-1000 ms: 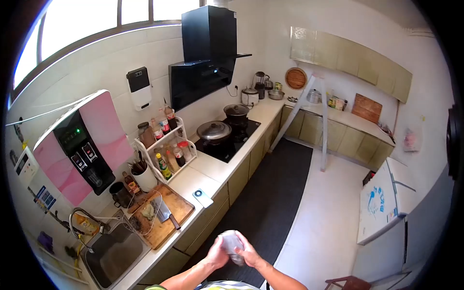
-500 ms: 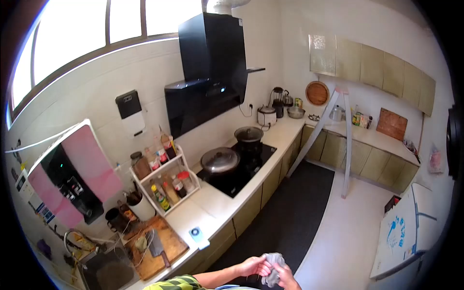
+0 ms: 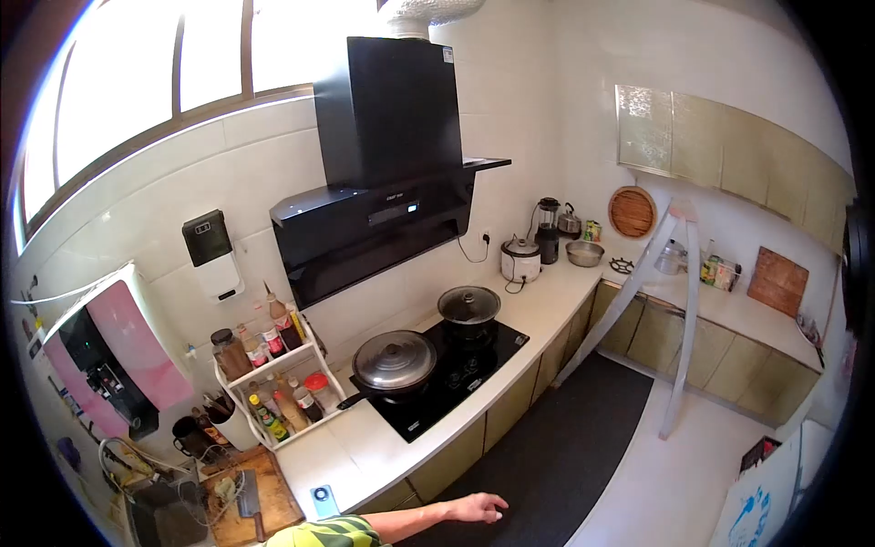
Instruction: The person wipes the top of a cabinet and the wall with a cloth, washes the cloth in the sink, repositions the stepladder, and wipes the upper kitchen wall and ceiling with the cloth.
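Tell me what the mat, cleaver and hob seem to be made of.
Mat: dark, matte, perhaps rubber or fabric; no shine shows.
Cleaver: likely steel, by its flat grey blade; brown handle, maybe wood.
Hob: probably glass, by its smooth, glossy black top.

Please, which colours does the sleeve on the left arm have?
The sleeve is yellow-green with dark markings, best seen in the head view.

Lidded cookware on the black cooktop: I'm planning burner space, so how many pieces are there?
2: the lidded pan at the near end, beside the bottle rack; the lidded pot at the far end, nearer the rice cooker.
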The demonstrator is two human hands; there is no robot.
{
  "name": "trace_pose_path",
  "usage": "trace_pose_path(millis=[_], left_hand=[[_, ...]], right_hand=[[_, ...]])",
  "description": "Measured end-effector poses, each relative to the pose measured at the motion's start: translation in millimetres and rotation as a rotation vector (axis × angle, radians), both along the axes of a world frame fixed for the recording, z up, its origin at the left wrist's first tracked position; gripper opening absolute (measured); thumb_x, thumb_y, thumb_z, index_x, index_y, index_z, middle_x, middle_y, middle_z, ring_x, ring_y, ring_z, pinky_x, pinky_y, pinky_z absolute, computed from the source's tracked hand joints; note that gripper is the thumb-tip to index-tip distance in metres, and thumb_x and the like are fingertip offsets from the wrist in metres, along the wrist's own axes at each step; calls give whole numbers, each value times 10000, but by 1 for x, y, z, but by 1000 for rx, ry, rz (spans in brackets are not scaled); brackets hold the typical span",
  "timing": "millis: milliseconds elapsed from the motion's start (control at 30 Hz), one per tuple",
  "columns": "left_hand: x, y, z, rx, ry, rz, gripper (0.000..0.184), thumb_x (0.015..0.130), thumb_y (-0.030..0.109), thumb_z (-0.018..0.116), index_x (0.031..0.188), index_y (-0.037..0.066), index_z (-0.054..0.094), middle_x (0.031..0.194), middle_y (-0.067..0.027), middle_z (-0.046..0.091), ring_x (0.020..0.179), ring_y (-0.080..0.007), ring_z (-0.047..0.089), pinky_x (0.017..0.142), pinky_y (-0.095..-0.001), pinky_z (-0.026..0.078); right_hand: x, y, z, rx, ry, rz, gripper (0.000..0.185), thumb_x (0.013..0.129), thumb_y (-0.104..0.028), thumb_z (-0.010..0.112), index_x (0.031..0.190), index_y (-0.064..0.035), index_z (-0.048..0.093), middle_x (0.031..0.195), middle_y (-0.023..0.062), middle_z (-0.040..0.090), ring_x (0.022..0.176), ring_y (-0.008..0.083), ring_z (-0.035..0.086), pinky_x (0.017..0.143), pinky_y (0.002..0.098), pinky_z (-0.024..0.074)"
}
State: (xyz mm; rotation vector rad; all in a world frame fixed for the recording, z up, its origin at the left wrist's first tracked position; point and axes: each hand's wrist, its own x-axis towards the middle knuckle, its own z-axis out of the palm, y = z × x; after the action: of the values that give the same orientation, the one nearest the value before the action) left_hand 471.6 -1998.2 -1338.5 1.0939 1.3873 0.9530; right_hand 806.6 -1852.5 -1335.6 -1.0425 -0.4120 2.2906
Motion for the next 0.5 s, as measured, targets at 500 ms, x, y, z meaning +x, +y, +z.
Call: trace_pose_path(millis=[500], left_hand=[[65,249,470,1547,57,-278,820,938,723,294,1141,15,654,1278,-235,546,1264,-374,445,1126,-549,238]], right_hand=[[10,346,-64,76,-153,3,314,912,-297,625,1122,-63,620,924,109,655,807,280,659,671,438,559]])
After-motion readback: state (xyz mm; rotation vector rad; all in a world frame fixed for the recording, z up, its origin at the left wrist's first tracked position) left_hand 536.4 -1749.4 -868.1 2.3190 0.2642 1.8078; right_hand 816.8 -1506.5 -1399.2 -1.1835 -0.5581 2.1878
